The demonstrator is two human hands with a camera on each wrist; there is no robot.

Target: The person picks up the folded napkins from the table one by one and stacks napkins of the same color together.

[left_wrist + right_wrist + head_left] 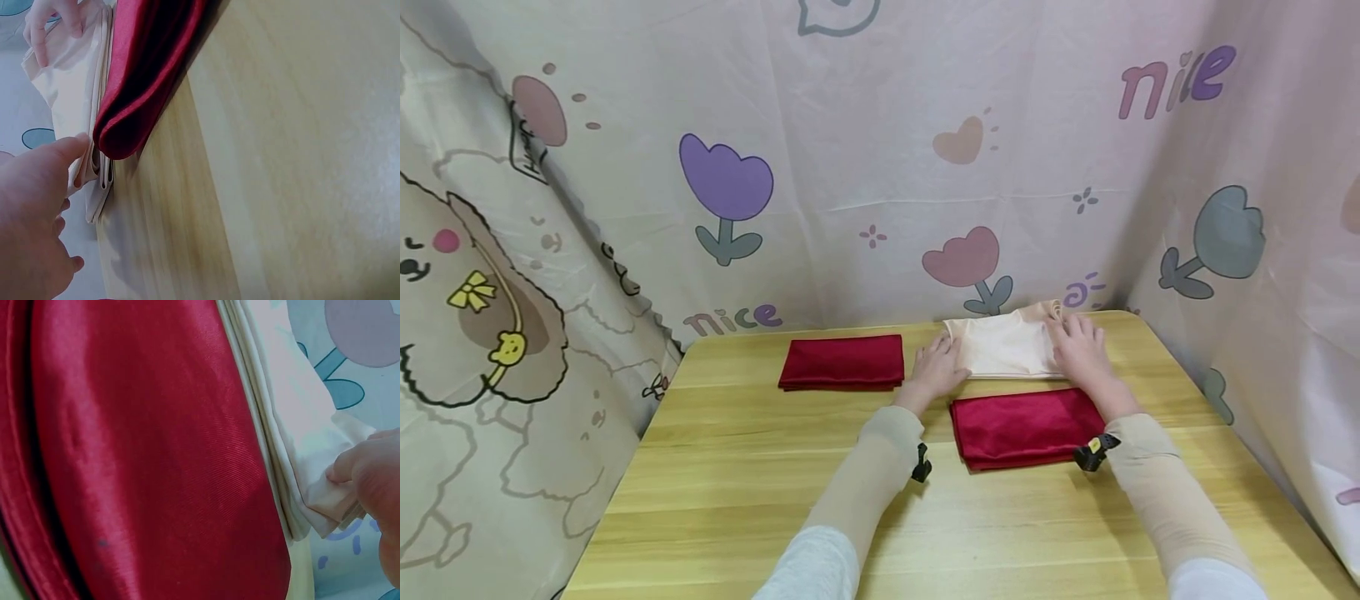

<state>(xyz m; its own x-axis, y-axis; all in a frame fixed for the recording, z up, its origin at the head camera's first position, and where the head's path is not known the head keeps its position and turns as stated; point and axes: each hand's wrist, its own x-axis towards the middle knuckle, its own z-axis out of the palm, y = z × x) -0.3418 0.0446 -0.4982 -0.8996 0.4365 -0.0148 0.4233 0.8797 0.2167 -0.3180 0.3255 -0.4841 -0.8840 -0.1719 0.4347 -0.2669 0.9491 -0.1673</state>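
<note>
A folded cream cloth [1007,343] lies at the back right of the table, its far corners raised a little. My left hand [937,367] grips its left end, the thumb over the near edge; in the left wrist view the fingers of this left hand [37,212] are curled. At the right end my right hand [1081,350] pinches the cloth, and the right wrist view shows its thumb [350,465] pressed on the bunched corner. In front lies a folded dark red cloth [1022,429], under my right wrist.
Another folded red cloth [842,362] lies to the left near the back of the wooden table [760,467]. A printed curtain [850,167] hangs close behind the table's back edge and along both sides.
</note>
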